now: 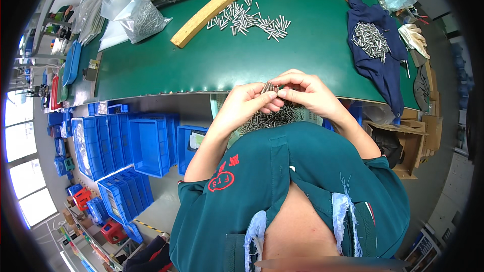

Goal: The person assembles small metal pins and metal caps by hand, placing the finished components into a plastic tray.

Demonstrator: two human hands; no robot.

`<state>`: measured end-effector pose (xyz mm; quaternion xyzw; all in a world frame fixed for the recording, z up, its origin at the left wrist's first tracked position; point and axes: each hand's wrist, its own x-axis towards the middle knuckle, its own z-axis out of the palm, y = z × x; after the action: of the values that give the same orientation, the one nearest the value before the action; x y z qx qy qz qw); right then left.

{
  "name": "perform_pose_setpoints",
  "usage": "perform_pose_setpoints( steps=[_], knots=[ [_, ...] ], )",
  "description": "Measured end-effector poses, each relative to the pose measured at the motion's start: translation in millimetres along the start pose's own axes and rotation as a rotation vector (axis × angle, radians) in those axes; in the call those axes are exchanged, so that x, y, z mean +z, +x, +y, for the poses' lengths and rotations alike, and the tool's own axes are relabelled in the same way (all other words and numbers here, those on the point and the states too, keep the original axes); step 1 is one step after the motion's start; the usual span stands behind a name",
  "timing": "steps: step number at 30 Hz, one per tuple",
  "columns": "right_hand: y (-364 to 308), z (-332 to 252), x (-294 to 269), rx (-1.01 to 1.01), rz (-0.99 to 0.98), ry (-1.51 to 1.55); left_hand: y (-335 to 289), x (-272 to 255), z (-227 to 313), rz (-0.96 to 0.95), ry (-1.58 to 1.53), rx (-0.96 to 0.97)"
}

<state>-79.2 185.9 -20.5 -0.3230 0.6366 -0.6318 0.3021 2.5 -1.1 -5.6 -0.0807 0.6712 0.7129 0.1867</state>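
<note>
A green worktop [212, 60] spreads ahead of you. Your left hand [245, 102] and right hand [306, 90] meet at its near edge, fingers curled shut around a small bundle of metal pins [269, 87]; more loose pins [275, 117] lie just below both hands.

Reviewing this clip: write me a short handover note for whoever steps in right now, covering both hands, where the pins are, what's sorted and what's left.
Left hand and right hand: together pinch a small bundle of metal pins at the near edge of the green table.
Loose pins in the lap tray, just under the hands.
Done, it seems: one scattered pile beside the wooden strip, another on the blue cloth.
Left: the lap pins; the bagged pins look untouched.
</note>
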Motion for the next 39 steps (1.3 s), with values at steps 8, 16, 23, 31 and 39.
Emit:
perform_pose_setpoints(
  steps=[8,16,23,31,39],
  knots=[
    [1,-15,-3,0.275,-0.058,0.295,-4,1,8,-0.005,-0.004,0.029],
    [0,-11,0,0.143,-0.034,0.234,-4,2,7,0.014,0.061,0.062],
    [0,-17,3,0.072,-0.007,0.04,-2,2,3,0.046,0.104,0.139],
    [5,-18,11,0.014,0.121,-0.254,-1,5,4,0.178,0.484,0.163],
    [11,3,2,0.454,0.12,0.804,-4,-6,12,0.042,0.181,0.111]
  ],
)
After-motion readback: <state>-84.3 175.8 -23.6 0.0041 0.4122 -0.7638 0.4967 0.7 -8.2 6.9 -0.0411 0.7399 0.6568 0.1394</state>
